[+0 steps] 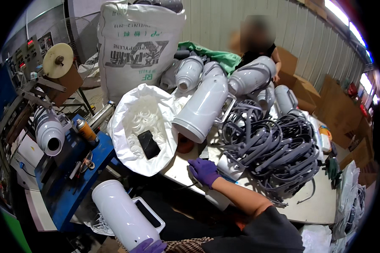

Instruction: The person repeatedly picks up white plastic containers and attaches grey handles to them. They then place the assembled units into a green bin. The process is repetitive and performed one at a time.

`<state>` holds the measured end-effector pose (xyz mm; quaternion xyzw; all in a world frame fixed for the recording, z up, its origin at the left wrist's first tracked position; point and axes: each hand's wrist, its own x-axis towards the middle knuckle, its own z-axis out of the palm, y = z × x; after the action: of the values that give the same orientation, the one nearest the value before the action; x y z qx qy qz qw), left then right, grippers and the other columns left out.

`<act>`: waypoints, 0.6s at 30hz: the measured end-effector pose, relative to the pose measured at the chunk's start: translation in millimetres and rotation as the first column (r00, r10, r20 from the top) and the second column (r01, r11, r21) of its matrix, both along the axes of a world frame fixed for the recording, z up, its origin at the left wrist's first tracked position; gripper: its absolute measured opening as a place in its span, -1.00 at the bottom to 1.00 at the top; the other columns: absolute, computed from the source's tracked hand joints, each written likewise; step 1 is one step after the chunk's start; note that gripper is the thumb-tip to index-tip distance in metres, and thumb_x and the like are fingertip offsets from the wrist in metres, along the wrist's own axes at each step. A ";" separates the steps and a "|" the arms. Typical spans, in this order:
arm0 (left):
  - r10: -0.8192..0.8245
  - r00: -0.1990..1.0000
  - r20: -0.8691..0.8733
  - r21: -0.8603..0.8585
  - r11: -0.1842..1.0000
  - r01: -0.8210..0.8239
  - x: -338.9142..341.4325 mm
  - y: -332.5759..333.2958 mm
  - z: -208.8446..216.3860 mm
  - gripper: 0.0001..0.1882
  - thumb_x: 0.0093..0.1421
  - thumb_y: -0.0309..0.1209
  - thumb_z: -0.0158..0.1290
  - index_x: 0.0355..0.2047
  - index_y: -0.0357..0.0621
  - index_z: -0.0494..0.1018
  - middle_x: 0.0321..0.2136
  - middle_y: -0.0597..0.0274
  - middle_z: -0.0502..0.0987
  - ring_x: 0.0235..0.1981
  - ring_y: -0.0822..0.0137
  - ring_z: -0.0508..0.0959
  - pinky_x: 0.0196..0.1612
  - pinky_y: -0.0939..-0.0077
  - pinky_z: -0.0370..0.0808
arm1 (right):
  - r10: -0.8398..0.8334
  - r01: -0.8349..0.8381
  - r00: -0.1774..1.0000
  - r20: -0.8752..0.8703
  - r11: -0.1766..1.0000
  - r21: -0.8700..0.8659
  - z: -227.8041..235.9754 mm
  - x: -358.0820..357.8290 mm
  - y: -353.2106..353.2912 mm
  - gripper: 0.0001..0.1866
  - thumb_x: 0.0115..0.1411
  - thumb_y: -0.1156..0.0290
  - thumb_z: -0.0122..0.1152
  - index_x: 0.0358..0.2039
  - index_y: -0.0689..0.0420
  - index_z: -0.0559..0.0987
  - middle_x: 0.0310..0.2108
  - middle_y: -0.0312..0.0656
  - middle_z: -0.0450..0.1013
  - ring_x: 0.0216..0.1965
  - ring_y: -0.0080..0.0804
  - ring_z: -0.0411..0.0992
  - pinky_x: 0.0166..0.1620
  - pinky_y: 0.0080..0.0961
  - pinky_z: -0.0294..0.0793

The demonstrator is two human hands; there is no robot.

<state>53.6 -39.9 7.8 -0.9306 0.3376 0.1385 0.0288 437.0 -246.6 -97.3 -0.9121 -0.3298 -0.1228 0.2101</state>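
I see the left hand (150, 246) (purple-gloved, mostly cut off by the frame edge) gripping the base of a white flask shell (122, 213) low in view; the right hand (203, 170), fingers curled, rests on the table (316, 213) beside grey handles (274, 147); whether it holds anything, I cannot tell.

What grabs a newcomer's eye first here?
The heap of white flask shells at table centre, beside a tangle of grey handle straps on the right. Lower left, the left hand holds another white flask shell; the purple-gloved right hand rests at the table edge.
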 end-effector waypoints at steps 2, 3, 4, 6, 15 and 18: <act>-0.034 0.992 0.118 0.073 0.997 0.026 -1.7 1.5 -18.2 -0.50 0.38 -0.23 -0.23 0.30 0.16 0.36 0.33 0.21 0.33 0.41 0.07 0.23 0.49 -0.11 -0.06 | 0.099 -0.095 0.995 -0.017 0.982 0.162 26.2 -7.8 -14.4 -0.66 0.32 0.12 0.14 0.02 -0.04 0.59 -0.26 -0.08 0.54 -0.26 -0.06 0.56 -0.20 -0.13 0.53; -0.070 0.980 0.188 0.013 0.998 0.069 -3.1 3.6 -23.3 -0.54 0.34 -0.18 -0.12 0.22 0.17 0.44 0.30 0.19 0.37 0.38 0.07 0.27 0.46 -0.12 0.02 | 0.212 -0.190 0.972 -0.107 0.965 0.179 42.6 -12.8 -26.2 -0.63 0.30 0.17 0.19 0.08 -0.01 0.56 -0.25 -0.08 0.54 -0.23 -0.06 0.54 -0.16 -0.15 0.52; 0.053 0.971 0.234 -0.022 0.999 -0.049 -4.8 10.0 -24.6 -0.54 0.31 -0.18 -0.07 0.20 0.17 0.46 0.28 0.19 0.38 0.36 0.06 0.29 0.44 -0.13 0.05 | 0.343 -0.348 0.937 0.064 0.909 0.228 60.8 -18.0 -39.9 -0.63 0.28 0.23 0.21 0.09 -0.04 0.56 -0.26 -0.12 0.55 -0.26 -0.09 0.55 -0.19 -0.16 0.52; 0.296 0.912 0.284 -0.116 0.955 -0.274 -17.8 29.0 -18.0 -0.55 0.27 -0.18 0.03 0.17 0.16 0.48 0.25 0.20 0.42 0.33 0.05 0.34 0.41 -0.17 0.11 | 0.312 -0.405 0.845 0.434 0.904 0.140 100.8 -28.4 -77.8 -0.69 0.22 0.29 0.22 0.00 -0.07 0.60 -0.30 -0.16 0.56 -0.28 -0.14 0.56 -0.26 -0.16 0.50; 0.994 0.102 -0.050 -0.998 -0.046 -0.041 -81.3 242.2 101.8 -0.63 0.35 -0.28 0.04 0.09 -0.16 0.52 0.05 0.14 0.56 0.03 0.24 0.53 0.16 0.21 0.43 | -0.799 0.676 0.599 -0.059 0.543 -0.498 205.0 72.3 -273.2 -0.11 0.07 -0.40 0.07 0.06 0.20 0.64 0.17 0.17 0.46 0.22 0.09 0.40 0.31 -0.15 0.30; 0.918 0.280 -0.282 -0.950 -0.228 -0.212 -28.2 240.4 104.6 -0.65 0.42 -0.30 -0.03 0.08 -0.23 0.52 0.02 0.14 0.58 -0.04 0.31 0.57 0.10 0.34 0.50 | -0.765 0.616 0.618 -0.183 0.615 -0.493 198.1 94.3 -298.8 -0.21 0.12 -0.29 0.11 0.07 0.17 0.62 0.10 0.15 0.51 0.18 0.14 0.45 0.20 -0.07 0.39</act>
<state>25.4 200.5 112.5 -0.7400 -0.2270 -0.3876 -0.5006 531.3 -545.5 100.7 -0.9949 0.0854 0.0487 0.0215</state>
